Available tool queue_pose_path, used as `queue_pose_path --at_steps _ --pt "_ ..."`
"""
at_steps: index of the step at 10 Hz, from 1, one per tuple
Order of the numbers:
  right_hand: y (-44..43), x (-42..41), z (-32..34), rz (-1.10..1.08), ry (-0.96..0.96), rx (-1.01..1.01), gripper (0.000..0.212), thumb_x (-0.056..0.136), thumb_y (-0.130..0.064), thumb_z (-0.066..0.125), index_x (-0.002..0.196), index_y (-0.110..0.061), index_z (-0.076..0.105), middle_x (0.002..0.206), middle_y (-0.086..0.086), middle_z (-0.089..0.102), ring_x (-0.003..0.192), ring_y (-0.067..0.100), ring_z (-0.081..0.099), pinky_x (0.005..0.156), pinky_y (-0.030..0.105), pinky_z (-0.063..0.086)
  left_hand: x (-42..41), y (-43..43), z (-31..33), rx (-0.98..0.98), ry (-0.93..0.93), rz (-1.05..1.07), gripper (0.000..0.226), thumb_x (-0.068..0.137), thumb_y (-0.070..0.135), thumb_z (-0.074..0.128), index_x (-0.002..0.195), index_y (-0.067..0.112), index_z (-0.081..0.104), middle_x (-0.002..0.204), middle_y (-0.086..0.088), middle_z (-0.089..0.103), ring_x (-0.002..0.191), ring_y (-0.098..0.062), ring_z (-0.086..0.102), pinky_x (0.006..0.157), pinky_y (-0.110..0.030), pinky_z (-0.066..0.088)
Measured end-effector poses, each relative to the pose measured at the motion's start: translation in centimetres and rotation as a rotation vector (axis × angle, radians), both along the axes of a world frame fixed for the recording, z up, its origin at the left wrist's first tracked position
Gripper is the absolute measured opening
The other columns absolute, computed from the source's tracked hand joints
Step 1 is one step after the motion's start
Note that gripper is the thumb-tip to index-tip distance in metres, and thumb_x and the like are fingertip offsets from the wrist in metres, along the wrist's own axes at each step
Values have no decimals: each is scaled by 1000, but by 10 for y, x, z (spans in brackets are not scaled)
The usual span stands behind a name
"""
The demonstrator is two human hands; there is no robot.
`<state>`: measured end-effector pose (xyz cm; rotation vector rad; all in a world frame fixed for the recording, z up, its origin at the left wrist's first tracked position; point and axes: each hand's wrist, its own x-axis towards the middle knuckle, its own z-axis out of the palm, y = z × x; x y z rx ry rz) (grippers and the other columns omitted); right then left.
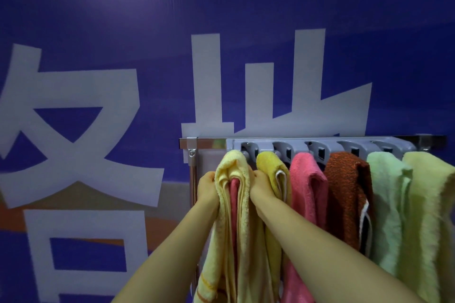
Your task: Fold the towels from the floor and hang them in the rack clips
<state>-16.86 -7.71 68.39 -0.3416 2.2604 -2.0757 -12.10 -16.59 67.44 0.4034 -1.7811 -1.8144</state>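
Where both bare forearms rise from the bottom edge, the left hand and the right hand grip either side of a folded pale yellow towel, fingers curled into the cloth just below its top. A pink layer shows inside the fold. The towel's top meets the leftmost clip of the grey clip rack; whether it is seated there I cannot tell. Its length hangs down between the arms. To its right hang a bright yellow towel, a pink towel, a rust-brown towel, a pale green towel and a yellow-green towel, side by side. Behind stands a blue wall with large white characters.
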Motion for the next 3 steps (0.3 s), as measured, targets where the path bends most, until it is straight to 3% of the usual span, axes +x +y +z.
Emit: queue_pose_path --at_steps 1,2,3 --pt "14 12 -12 -34 23 249 58 97 -48 29 120 -5 60 124 18 59 119 36 50 108 45 33 8 -2 -13 -220 -93 58 12 88 6 49 82 6 60 76 -4 58 69 -14 53 57 -23 44" --pt "34 29 -20 -34 7 419 55 98 -44 29 119 -3 60 124 19 59 118 34 52 104 38 38 30 2 -21 -326 -195 72 16 84 6 46 71 14 50 72 -1 53 68 -16 50 62 -29 44" --pt "56 41 -32 -37 25 437 28 93 -29 37 84 -14 59 101 14 58 93 26 55 93 39 46 55 11 -27 -358 -284 134 17 77 0 39 67 13 46 70 -3 49 66 -20 46 58 -30 40"
